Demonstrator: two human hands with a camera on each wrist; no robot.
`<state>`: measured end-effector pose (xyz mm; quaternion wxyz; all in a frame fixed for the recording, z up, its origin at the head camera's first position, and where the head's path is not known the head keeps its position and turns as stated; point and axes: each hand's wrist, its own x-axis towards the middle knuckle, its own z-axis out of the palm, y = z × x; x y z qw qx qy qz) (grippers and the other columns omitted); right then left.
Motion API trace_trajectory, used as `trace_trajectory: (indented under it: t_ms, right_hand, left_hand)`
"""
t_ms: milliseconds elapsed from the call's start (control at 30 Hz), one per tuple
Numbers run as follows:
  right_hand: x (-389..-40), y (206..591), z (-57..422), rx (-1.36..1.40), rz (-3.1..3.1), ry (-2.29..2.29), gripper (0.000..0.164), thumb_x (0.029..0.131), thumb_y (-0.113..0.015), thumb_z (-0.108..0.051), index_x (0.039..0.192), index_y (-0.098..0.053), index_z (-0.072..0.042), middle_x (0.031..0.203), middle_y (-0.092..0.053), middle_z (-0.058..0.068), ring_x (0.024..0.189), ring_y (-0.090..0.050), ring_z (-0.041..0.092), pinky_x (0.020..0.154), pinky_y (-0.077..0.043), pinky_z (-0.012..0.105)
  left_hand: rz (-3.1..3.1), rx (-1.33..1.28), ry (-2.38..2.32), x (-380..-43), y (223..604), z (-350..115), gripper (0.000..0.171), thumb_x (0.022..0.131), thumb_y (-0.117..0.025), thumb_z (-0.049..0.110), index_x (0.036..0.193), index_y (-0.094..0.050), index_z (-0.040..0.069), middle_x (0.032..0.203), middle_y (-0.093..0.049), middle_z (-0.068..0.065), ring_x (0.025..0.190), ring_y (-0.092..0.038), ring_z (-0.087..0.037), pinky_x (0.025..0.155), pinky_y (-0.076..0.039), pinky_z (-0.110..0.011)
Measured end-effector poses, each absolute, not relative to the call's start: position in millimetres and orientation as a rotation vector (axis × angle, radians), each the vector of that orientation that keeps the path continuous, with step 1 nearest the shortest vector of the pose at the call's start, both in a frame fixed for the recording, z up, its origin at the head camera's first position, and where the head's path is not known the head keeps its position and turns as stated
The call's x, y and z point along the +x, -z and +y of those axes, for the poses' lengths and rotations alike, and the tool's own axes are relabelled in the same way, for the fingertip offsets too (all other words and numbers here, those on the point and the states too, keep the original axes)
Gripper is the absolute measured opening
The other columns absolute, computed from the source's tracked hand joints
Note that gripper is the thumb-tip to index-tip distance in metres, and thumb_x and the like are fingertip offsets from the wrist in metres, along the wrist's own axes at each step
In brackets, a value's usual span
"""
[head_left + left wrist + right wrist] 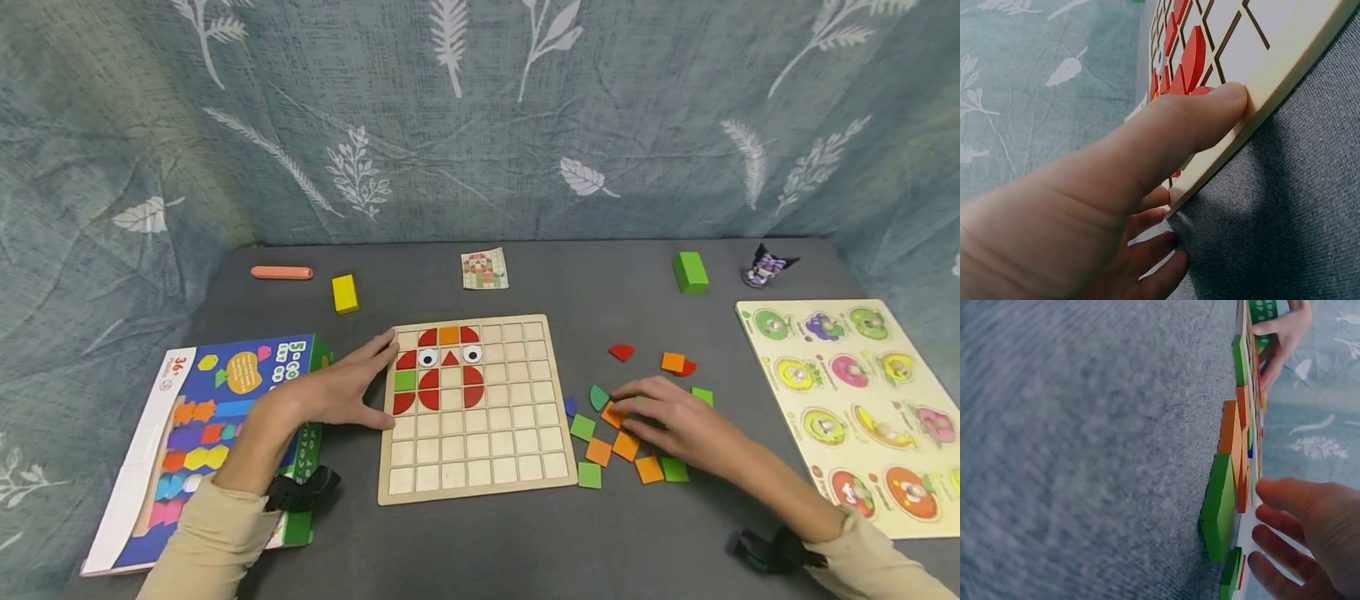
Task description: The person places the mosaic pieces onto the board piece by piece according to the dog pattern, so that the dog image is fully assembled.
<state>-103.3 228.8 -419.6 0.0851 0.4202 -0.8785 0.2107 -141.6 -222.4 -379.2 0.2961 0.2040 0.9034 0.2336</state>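
My left hand (333, 390) rests against the left edge of a wooden grid board (480, 493). Its thumb (1219, 103) lies on the board's rim, fingers spread along that side. Red pieces (428, 390), an orange square (448, 335), a green square (405, 380) and two eye discs (428, 357) sit in the board's upper left cells. Over the loose tiles right of the board, my right hand (671, 421) reaches with loosely extended fingers, fingertips right at an orange tile (613, 415). Nothing shows gripped in it. Beside those fingertips is a dark green quarter-round piece (597, 397).
Left of the board lies a colourful toy box (217, 450), partly behind my left arm. A fruit picture board (851, 417) lies far right. Along the back are a yellow block (345, 294), a small pattern card (484, 269), a green block (691, 272) and a figurine (765, 267).
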Motion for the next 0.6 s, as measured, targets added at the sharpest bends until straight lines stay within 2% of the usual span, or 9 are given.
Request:
trace_trajectory:
  t_ms: [200, 367, 600]
  right_hand:
    - [-106.2, 421.7, 229.4, 1.324, -2.591, -0.502, 0.032, 0.072, -0.078, 0.004, 0.1, -0.075, -0.011, 0.107, -0.069, 0.0, 0.095, -0.061, 0.015, 0.077, -0.055, 0.032]
    - [-108.3, 420.7, 226.9, 1.346, -2.6, -0.482, 0.029, 0.072, -0.078, 0.001, 0.097, -0.075, -0.013, 0.109, -0.07, 0.002, 0.094, -0.062, 0.015, 0.075, -0.056, 0.031]
    - [-107.5, 417.4, 223.8, 1.372, -2.584, -0.514, 0.026, 0.073, -0.078, 0.001, 0.094, -0.074, -0.014, 0.112, -0.072, 0.003, 0.099, -0.067, 0.018, 0.083, -0.056, 0.041]
  left_hand:
    - [2.407, 0.551, -0.617, -141.6, 378.7, -223.4, 0.109, 0.082, -0.074, 0.045, 0.155, -0.009, -0.001, 0.163, 0.005, -0.02, 0.149, -0.004, -0.045, 0.114, -0.022, -0.063]
    - [2.406, 0.543, -0.605, -140.3, 378.9, -224.7, 0.109, 0.082, -0.074, 0.046, 0.155, -0.008, 0.0, 0.164, 0.005, -0.019, 0.149, -0.003, -0.044, 0.114, -0.021, -0.063]
    - [2.406, 0.546, -0.617, -139.1, 377.6, -225.1, 0.107, 0.083, -0.074, 0.044, 0.155, -0.007, 0.0, 0.164, 0.006, -0.017, 0.15, -0.003, -0.043, 0.115, -0.021, -0.062]
